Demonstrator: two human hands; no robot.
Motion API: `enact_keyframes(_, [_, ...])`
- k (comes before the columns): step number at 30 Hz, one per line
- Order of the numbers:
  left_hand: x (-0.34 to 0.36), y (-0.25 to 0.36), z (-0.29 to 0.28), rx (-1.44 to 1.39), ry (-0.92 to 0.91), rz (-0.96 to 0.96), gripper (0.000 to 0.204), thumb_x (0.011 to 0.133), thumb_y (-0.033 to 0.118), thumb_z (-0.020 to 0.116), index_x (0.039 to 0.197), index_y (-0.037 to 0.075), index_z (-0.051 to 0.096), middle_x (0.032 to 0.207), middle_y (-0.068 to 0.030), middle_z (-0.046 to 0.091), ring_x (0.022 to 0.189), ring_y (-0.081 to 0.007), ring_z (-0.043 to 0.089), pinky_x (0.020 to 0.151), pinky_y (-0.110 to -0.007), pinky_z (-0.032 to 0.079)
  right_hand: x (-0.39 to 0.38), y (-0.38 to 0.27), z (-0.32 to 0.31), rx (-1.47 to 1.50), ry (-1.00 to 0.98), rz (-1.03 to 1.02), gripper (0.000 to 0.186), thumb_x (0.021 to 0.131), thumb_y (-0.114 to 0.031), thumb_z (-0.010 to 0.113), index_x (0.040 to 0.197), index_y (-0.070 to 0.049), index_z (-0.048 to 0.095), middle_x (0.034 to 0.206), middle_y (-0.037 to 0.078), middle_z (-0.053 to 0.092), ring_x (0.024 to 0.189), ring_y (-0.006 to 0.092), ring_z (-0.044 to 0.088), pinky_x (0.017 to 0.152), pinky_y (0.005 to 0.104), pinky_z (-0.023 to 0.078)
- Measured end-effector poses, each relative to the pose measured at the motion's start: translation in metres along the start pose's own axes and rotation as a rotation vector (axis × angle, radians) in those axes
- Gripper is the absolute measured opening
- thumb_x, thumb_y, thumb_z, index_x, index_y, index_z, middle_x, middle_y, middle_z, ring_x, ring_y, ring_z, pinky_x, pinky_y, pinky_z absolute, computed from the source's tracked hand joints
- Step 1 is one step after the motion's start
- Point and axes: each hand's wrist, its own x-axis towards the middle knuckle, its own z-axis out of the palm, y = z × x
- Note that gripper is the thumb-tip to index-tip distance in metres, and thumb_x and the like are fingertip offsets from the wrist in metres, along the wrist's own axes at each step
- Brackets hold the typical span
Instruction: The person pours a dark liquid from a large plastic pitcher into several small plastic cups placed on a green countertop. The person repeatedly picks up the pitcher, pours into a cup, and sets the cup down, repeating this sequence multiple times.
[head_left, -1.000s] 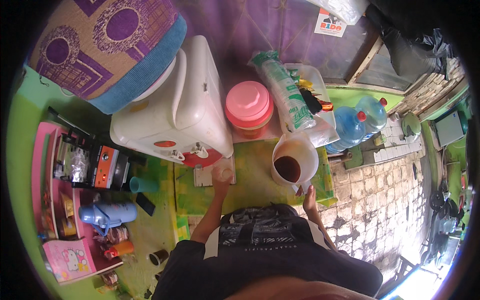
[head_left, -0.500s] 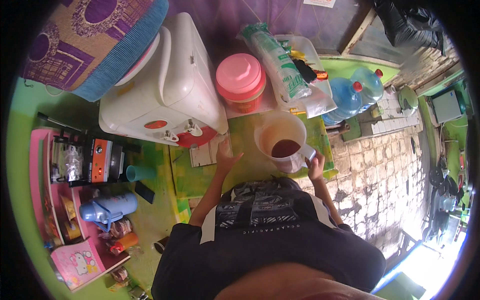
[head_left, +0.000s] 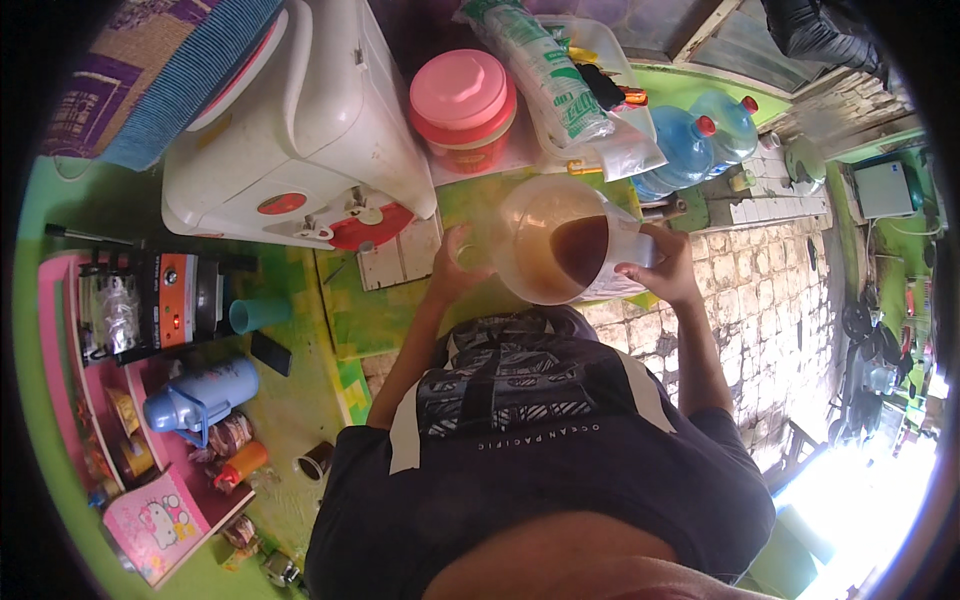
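Observation:
My right hand (head_left: pixel 668 262) grips the handle of a translucent plastic jug (head_left: pixel 528 243). The jug is tilted to the left, and dark brown liquid (head_left: pixel 582 250) lies toward its handle side. Close by the jug's left side, my left hand (head_left: pixel 455 272) curves around what looks like a clear plastic cup (head_left: pixel 468 246), hard to make out against the green table (head_left: pixel 375 322). Left of that hand stands a white water dispenser (head_left: pixel 330 130) with a red tray under its taps.
Behind the jug are a pink lidded container (head_left: pixel 462 110), a bag of plastic cups (head_left: pixel 550 75) and a plastic bin (head_left: pixel 640 130). Blue water bottles (head_left: pixel 678 150) stand at the right. On the left are a stove (head_left: pixel 172 305), a teal cup (head_left: pixel 260 315), a phone (head_left: pixel 271 354) and a blue flask (head_left: pixel 205 395).
My right hand has raised the jug and tipped it to the left, so the liquid's surface has shifted. The left hand is closer to the jug. The whole view has shifted slightly.

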Motion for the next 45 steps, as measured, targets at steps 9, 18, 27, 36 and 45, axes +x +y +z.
enact_keyframes(9, [0.011,0.047,0.003,0.042,-0.035,0.194,0.077,0.057,0.008,0.080,0.123,0.001,0.040,0.121,-0.0138,0.049,0.116,-0.0255,0.048,0.099,-0.037,0.038,0.036,-0.045,-0.032,-0.259,-0.145,-0.105,0.060,0.056,-0.046,0.083,0.087,0.002,0.061,0.069,0.014,0.059,0.061,0.0307,0.058,0.059,0.0331,0.047])
enact_keyframes(18, [0.006,0.067,0.005,0.020,-0.055,0.214,0.083,0.057,0.006,0.083,0.125,0.001,0.036,0.121,-0.0147,0.049,0.116,-0.0258,0.048,0.101,-0.039,0.037,0.052,-0.077,-0.041,-0.446,-0.114,-0.355,0.046,0.056,-0.038,0.082,0.072,-0.003,0.058,0.061,0.013,0.058,0.057,0.0316,0.058,0.054,0.0367,0.046])
enact_keyframes(27, [0.008,0.062,0.010,-0.056,-0.056,0.156,0.082,0.056,0.005,0.081,0.125,0.000,0.037,0.122,-0.0144,0.047,0.115,-0.0251,0.049,0.100,-0.038,0.039,0.060,-0.086,-0.037,-0.505,-0.225,-0.407,0.049,0.053,-0.037,0.084,0.079,-0.004,0.060,0.062,0.012,0.057,0.058,0.0298,0.057,0.059,0.0362,0.046])
enact_keyframes(36, [0.005,0.062,0.015,-0.083,-0.081,0.186,0.085,0.055,0.006,0.082,0.127,-0.001,0.036,0.123,-0.0142,0.046,0.117,-0.0256,0.047,0.101,-0.039,0.038,0.062,-0.090,-0.036,-0.603,-0.286,-0.371,0.047,0.054,-0.043,0.080,0.076,-0.006,0.061,0.067,0.011,0.059,0.061,0.0299,0.059,0.060,0.0372,0.048])
enact_keyframes(45, [0.004,0.066,0.021,-0.110,-0.039,0.128,0.074,0.058,0.009,0.084,0.119,0.001,0.043,0.118,-0.0134,0.052,0.107,-0.0230,0.055,0.097,-0.037,0.041,0.065,-0.087,-0.035,-0.699,-0.263,-0.426,0.055,0.058,-0.061,0.070,0.079,-0.010,0.065,0.068,0.009,0.062,0.062,0.0264,0.062,0.059,0.0364,0.049])
